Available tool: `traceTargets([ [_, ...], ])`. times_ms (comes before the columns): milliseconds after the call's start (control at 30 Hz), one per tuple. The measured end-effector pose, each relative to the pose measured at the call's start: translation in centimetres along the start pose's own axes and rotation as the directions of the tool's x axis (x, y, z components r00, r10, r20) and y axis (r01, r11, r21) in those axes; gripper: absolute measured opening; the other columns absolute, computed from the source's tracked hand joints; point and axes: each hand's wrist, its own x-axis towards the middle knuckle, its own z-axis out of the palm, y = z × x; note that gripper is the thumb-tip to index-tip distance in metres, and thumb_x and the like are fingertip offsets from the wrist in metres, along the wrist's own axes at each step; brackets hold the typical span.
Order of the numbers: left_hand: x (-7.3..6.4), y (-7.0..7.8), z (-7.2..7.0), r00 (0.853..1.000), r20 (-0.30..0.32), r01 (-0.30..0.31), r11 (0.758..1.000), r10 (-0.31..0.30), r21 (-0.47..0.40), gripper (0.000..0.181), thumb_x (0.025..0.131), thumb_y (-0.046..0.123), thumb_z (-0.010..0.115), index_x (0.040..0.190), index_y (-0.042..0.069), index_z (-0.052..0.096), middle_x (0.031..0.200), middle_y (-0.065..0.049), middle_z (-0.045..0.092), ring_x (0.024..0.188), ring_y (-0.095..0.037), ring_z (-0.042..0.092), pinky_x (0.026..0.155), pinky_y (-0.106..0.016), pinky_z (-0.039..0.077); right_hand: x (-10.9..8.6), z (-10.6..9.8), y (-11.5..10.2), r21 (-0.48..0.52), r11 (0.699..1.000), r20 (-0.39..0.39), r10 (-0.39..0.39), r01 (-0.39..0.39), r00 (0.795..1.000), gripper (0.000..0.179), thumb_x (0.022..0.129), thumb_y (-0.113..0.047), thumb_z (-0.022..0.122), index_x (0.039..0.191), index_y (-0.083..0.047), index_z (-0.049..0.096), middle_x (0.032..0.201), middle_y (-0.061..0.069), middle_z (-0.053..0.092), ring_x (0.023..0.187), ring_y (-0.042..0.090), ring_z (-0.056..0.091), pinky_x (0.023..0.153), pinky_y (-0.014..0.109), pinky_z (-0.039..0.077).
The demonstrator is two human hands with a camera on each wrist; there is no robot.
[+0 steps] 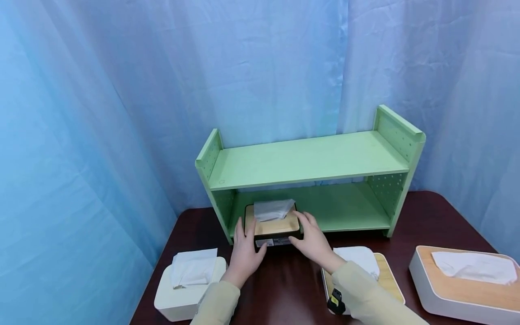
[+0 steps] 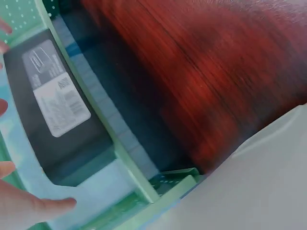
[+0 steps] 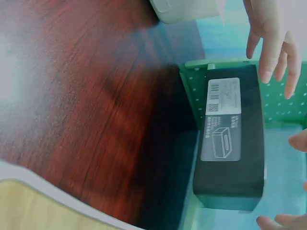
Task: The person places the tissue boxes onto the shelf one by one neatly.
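A black tissue box with a pale wooden lid and a tissue sticking out sits at the left end of the green shelf's lower board. Its dark side carries a printed label, also seen in the left wrist view. My left hand is beside the box's left front corner, fingers spread. At the right front corner is my right hand, fingers loosely bent. Gaps show between both hands and the box in the wrist views, so neither hand holds it.
The two-level green shelf stands at the back of a dark red wooden table. A white tissue box is at the left. Another wood-lidded box lies partly under my right forearm; a larger white one stands far right.
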Motion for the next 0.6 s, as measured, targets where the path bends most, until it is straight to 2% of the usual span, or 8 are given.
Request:
traceTargets([
  [133,-1.4,0.4,-0.1,0.997,0.015,-0.072,0.994,0.071,0.086,0.068,0.086,0.026,0.069,0.144,0.007,0.039,0.152,-0.029,0.015,0.138,-0.049,0.016,0.103,-0.062,0.03,-1.3,-0.4,0.1,-0.107,0.989,-0.017,-0.103,0.1,0.995,0.071,0.082,-0.015,0.072,0.144,-0.006,0.039,0.15,0.028,0.024,0.131,0.05,0.032,0.096,0.062,0.037],
  [267,-2.4,0.4,0.2,0.993,0.049,-0.113,0.979,0.106,0.168,0.066,0.088,0.032,0.066,0.144,0.01,0.039,0.152,-0.028,0.017,0.139,-0.049,0.014,0.105,-0.066,0.022,-2.6,-0.1,0.7,-0.241,0.95,0.003,-0.204,0.199,0.979,0.069,0.079,-0.016,0.076,0.14,-0.008,0.045,0.151,0.025,0.024,0.133,0.05,0.025,0.103,0.067,0.021],
  [367,-2.9,0.3,0.4,0.992,0.084,-0.115,0.967,0.098,0.229,0.066,0.09,0.038,0.062,0.146,0.013,0.038,0.154,-0.025,0.016,0.14,-0.047,0.012,0.106,-0.067,0.018,-3.2,0.3,1.2,-0.322,0.917,0.039,-0.234,0.234,0.971,0.07,0.078,-0.021,0.077,0.141,-0.014,0.046,0.153,0.021,0.024,0.135,0.05,0.021,0.103,0.07,0.012],
  [467,-3.3,0.1,0.5,0.989,0.132,-0.105,0.958,0.072,0.268,0.065,0.093,0.043,0.056,0.148,0.015,0.035,0.156,-0.022,0.014,0.142,-0.045,0.01,0.107,-0.067,0.014,-3.7,0.6,1.7,-0.37,0.895,0.059,-0.246,0.25,0.967,0.07,0.079,-0.026,0.076,0.141,-0.019,0.046,0.153,0.017,0.027,0.136,0.049,0.021,0.101,0.071,0.011],
  [600,-3.6,-0.1,0.7,0.985,0.165,-0.09,0.955,0.044,0.282,0.064,0.094,0.045,0.052,0.148,0.016,0.034,0.157,-0.019,0.013,0.143,-0.044,0.009,0.107,-0.067,0.013,-3.9,0.9,2.1,-0.393,0.884,0.073,-0.247,0.255,0.966,0.067,0.081,-0.032,0.074,0.142,-0.02,0.046,0.152,0.016,0.031,0.137,0.049,0.022,0.101,0.072,0.01],
])
